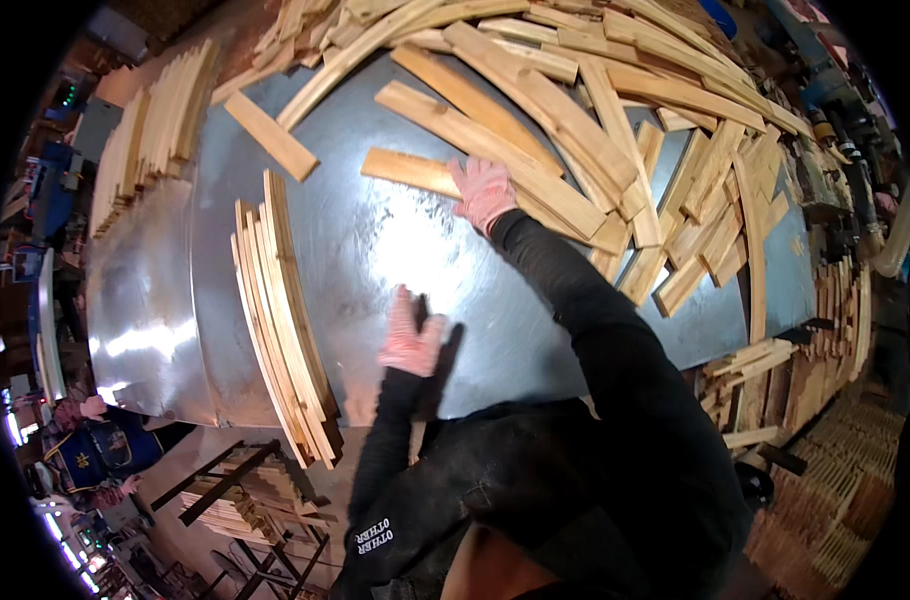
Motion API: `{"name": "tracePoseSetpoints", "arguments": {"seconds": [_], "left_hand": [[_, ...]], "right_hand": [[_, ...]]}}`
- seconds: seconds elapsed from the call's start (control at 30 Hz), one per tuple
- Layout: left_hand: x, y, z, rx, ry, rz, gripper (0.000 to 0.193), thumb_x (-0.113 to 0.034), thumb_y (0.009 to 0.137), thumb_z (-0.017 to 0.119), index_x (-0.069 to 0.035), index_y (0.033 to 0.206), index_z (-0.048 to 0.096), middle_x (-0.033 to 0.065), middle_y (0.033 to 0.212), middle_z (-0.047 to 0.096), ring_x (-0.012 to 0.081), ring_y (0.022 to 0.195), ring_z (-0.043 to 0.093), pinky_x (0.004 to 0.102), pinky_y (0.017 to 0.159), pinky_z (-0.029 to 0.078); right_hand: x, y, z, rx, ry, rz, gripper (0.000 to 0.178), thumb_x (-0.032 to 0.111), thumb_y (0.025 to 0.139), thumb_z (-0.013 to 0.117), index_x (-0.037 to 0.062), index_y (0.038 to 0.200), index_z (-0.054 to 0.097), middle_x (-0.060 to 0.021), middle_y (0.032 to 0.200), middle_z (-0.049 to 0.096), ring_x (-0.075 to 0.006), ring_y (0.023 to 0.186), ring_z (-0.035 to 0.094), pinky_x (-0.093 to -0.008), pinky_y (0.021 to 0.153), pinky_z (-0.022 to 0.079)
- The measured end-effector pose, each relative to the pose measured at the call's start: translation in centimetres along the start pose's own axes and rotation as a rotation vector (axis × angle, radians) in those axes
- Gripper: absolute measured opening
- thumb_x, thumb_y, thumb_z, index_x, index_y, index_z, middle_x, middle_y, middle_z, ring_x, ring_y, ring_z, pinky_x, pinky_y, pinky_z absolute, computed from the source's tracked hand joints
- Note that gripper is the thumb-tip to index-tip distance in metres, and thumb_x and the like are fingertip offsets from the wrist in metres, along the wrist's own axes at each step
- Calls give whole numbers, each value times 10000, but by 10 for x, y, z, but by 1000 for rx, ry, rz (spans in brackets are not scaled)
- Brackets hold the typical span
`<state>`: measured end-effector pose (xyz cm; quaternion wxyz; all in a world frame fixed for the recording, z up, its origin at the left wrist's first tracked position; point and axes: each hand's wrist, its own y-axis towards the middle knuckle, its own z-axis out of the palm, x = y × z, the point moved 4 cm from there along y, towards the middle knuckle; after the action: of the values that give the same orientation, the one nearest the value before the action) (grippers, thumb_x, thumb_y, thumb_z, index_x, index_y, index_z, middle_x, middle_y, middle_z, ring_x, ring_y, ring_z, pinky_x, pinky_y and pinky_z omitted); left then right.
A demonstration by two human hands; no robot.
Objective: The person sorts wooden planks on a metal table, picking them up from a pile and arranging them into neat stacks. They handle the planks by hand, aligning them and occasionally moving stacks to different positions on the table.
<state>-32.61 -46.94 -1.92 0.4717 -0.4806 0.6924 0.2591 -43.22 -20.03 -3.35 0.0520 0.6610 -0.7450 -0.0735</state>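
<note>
My right hand (485, 192), in a pink-and-white work glove, reaches forward and grips a wooden board (407, 171) near its middle. That board lies at the front of a loose heap of boards, and part of it is hidden under my hand. My left hand (412, 338), in the same kind of glove, hovers low over the shiny metal tabletop (495, 345) with its fingers apart and holds nothing. To the left of it, several slats stand side by side on edge in a row (280, 320) that reaches past the table's near edge.
A jumbled heap of boards (565, 110) covers the far and right table. A single short board (272, 135) lies at far left, beside a stack of slats (155, 130). Stacked wood (825, 480) stands at lower right. Another person (100, 447) is at lower left, near a metal rack (245, 500).
</note>
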Motion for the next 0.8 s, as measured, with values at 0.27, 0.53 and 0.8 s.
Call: {"name": "tracePoseSetpoints", "arguments": {"seconds": [0.27, 0.53, 0.8], "left_hand": [[-12, 30, 139, 5, -1053, -414, 697, -475, 949, 538, -35, 1440, 313, 105, 1172, 551, 193, 964, 558, 374, 811, 497], [-43, 45, 119, -183, -422, -515, 403, -313, 877, 697, -2, 1130, 650, 52, 979, 669, 136, 883, 586, 289, 824, 460], [-2, 47, 138, -81, -830, -623, 528, -431, 914, 641, -2, 1217, 585, 80, 1038, 648, 190, 925, 608, 334, 816, 502]], "right_hand": [[-1, 1, -87, 670, 1011, -128, 677, 587, 875, 538, 13, 1232, 570, -245, 1093, 657, -378, 1081, 614, -430, 932, 471], [-115, -29, -23, 231, 278, 133, 804, 427, 823, 653, 55, 1452, 315, -249, 1284, 526, -420, 1193, 510, -462, 989, 427], [-47, -91, -77, 826, 481, -39, 808, 617, 853, 500, 111, 1465, 348, -218, 1409, 458, -378, 1308, 431, -454, 1085, 350]]}}
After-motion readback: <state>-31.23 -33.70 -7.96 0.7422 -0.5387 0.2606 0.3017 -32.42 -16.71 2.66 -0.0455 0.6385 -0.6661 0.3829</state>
